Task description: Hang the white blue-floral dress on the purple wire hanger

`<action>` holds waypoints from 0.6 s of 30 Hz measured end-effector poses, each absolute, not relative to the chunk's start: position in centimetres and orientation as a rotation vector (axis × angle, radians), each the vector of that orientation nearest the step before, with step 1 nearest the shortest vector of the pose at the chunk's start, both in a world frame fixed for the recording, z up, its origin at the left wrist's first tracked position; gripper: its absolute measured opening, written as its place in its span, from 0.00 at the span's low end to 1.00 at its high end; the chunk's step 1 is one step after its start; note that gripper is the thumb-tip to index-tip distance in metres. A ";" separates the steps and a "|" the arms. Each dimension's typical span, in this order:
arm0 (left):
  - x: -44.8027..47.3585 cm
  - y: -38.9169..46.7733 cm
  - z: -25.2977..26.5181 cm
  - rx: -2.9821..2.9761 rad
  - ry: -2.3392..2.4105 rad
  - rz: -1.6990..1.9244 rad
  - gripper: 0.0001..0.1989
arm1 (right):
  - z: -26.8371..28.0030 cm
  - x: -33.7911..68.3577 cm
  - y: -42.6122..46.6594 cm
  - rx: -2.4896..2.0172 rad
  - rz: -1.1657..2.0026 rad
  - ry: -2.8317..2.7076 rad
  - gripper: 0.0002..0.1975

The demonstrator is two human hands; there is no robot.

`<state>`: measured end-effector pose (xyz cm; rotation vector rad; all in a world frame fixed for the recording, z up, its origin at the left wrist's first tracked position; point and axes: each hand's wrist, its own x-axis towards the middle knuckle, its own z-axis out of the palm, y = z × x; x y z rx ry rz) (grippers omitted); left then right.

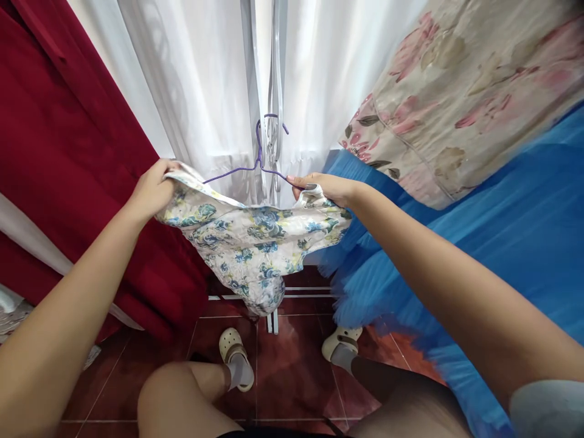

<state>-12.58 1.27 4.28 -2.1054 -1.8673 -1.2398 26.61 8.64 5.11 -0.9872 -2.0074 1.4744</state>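
Two hands holding up a floral garment (255, 240) at chest height, in front of white curtains (201, 79). Left hand (152, 190) closed around one upper corner of the garment, fingers curled over bunched cloth. Right hand (326, 187) pinching the opposite upper corner, fingertips (298, 181) pressed on the fabric edge and touching the end of a purple wire hanger (258, 161). Hanger lying partly inside the neck of the garment, its hook rising just in front of a white metal rack post (274, 91), the left arm of the wire slanting down toward the left hand. Garment sagging between both grips, white ground printed with blue roses and yellow-green leaves, lower part drooping toward the floor. Hanging at the left, a deep red fabric (68, 152) with a pale band running across it. Hanging at the right, a bright blue tulle skirt (502, 243), ruffled hem near the right foot, and above it a beige cloth (465, 91) printed with pink flowers. Below, dark red floor tiles (292, 371) with pale grout lines, the rack's white base bar (274, 295) crossing them. Standing on the tiles, two cream clogs (235, 356) worn over grey socks, bare knee in the foreground. No brand, label or readable writing showing anywhere on cloth, hanger or shoes.
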 end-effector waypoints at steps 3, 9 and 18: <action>-8.7 2.9 5.4 -2.446 -1.710 -1.677 0.25 | 4.6 26.7 8.6 -1.044 1.569 -1.973 0.29; -7.7 4.7 2.3 -2.331 -1.767 -1.657 0.16 | 1.8 27.8 8.6 -1.103 1.705 -1.616 0.32; -7.1 3.7 -0.4 -2.297 -1.566 -1.348 0.14 | 4.2 28.1 13.5 -0.937 1.119 -1.590 0.30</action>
